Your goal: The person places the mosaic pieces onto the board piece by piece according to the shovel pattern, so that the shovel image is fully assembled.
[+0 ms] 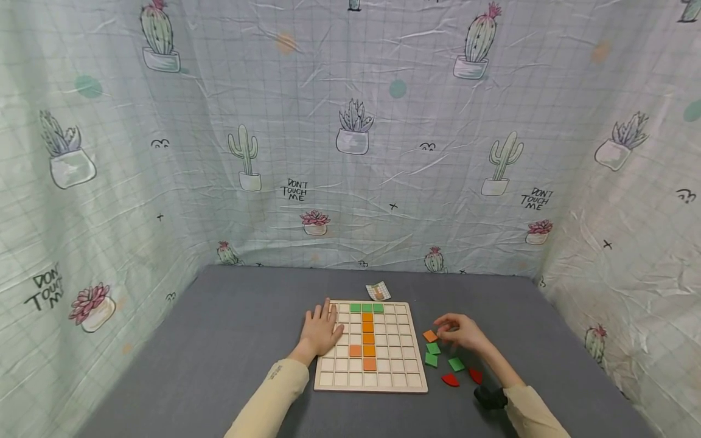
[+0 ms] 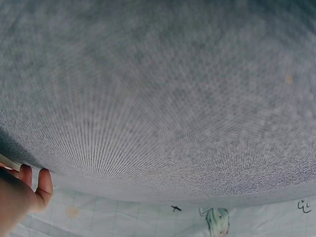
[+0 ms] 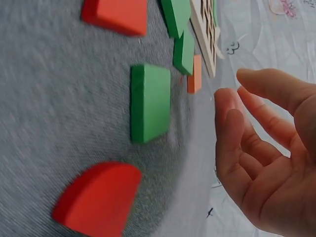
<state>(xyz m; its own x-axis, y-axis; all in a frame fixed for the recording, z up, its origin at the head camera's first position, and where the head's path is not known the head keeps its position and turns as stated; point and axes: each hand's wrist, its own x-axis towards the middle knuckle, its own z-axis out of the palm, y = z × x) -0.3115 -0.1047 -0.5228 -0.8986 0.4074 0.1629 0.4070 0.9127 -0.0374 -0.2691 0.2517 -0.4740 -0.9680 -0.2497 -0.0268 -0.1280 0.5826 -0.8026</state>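
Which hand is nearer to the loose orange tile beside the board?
Right. The right hand is just to the right of the loose orange tile; the left hand rests on the left edge of the board, across from the tile.

Left fingers (image 1: 317, 316) spread, right fingers (image 3: 231, 131) bent

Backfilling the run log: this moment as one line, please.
left hand: on grid board | right hand: empty, near orange tile | also loose: green tiles, red pieces
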